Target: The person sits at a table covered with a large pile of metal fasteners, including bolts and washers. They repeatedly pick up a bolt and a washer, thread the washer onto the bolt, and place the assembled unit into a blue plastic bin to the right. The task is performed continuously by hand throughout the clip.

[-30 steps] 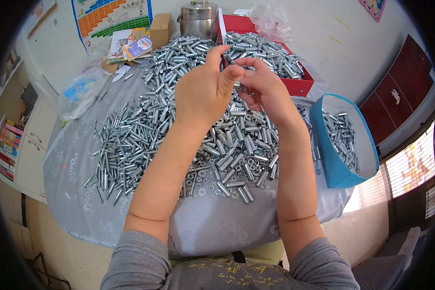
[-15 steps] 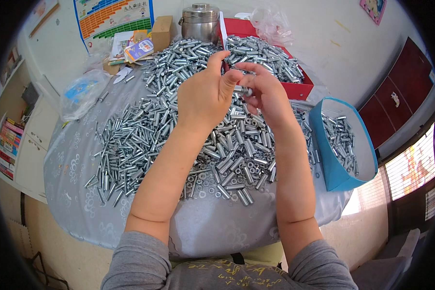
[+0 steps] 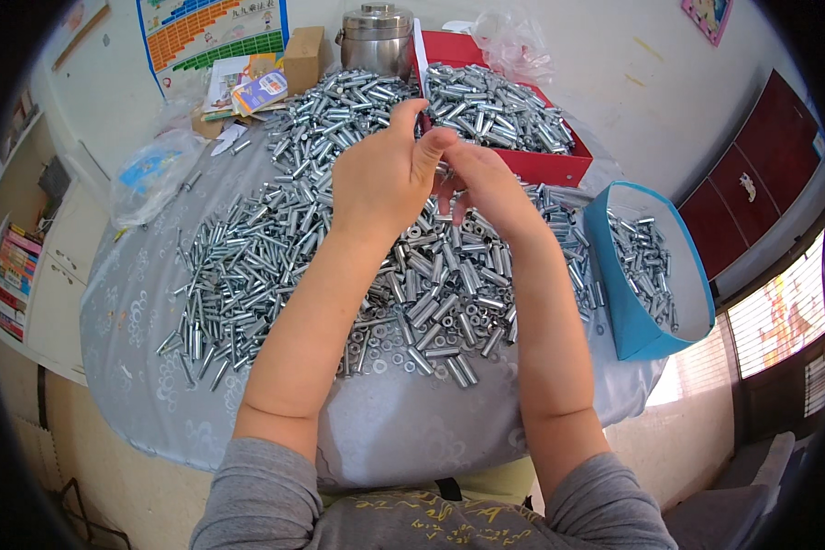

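Note:
My left hand (image 3: 380,181) is raised over the heap, index finger pointing up and thumb reaching toward the right hand. Its other fingers are curled, closed on a metal anchor bolt that is now hidden behind the hands. Against the left thumb, my right hand (image 3: 490,188) is closed, fingers bent down and inward; what they grip is covered. Below both hands spreads a large heap of silver bolts (image 3: 247,261), metal sleeves (image 3: 440,298), nuts and washers (image 3: 385,353). Another pile of anchor bolts (image 3: 344,115) lies just beyond the hands.
A red box (image 3: 559,168) full of anchor bolts stands behind at the right. Nearer, a blue fabric bin (image 3: 646,341) holds more metal parts. A steel pot (image 3: 376,46), a cardboard box (image 3: 303,60), booklets (image 3: 258,92) and a plastic bag (image 3: 151,179) sit around the far edge.
My right hand has moved left and closed in on the left thumb. The anchor bolt visible between the hands before is now covered. My left hand has barely shifted.

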`<state>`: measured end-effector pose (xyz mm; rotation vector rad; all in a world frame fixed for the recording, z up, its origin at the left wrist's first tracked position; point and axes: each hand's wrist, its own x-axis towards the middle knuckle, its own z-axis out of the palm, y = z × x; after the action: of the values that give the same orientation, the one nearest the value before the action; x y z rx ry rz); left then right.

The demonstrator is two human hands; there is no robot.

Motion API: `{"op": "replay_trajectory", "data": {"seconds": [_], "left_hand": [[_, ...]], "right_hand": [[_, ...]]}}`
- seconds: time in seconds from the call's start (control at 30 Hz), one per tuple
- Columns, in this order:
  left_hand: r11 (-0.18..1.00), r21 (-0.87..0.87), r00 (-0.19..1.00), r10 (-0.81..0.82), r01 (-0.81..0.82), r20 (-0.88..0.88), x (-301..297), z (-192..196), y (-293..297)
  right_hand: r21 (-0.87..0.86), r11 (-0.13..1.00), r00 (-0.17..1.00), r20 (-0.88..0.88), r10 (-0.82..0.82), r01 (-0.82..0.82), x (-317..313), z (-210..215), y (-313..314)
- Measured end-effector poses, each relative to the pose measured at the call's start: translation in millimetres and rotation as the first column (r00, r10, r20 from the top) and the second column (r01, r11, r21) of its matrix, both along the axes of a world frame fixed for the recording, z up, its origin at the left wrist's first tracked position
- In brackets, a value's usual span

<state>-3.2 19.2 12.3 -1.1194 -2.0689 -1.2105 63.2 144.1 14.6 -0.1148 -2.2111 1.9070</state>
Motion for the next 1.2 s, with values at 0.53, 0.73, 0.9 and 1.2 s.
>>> {"op": "replay_trajectory", "data": {"seconds": [0.53,0.73,0.9,1.2], "left_hand": [[0.969,-0.226,0.994,0.096,-0.104,-0.045,-15.0,-14.5,3.5],[0.676,-0.717,0.961,0.274,-0.171,0.030,-11.9,-11.8,6.6],[0.841,-0.479,0.967,0.237,-0.253,-0.094,-10.9,-14.8,7.4],[0.904,-0.405,0.982,0.073,-0.139,-0.176,27.7,3.0,49.4]], "right_hand": [[0.741,0.614,0.906,0.016,-0.423,0.273,-7.4,-35.9,38.7],[0.575,0.544,0.780,-0.320,-0.539,0.611,21.3,-12.2,61.1],[0.839,0.244,0.744,-0.251,-0.620,0.487,95.0,33.8,131.2],[0.959,0.238,0.612,0.096,-0.785,0.155,219.6,15.4,274.2]]}}
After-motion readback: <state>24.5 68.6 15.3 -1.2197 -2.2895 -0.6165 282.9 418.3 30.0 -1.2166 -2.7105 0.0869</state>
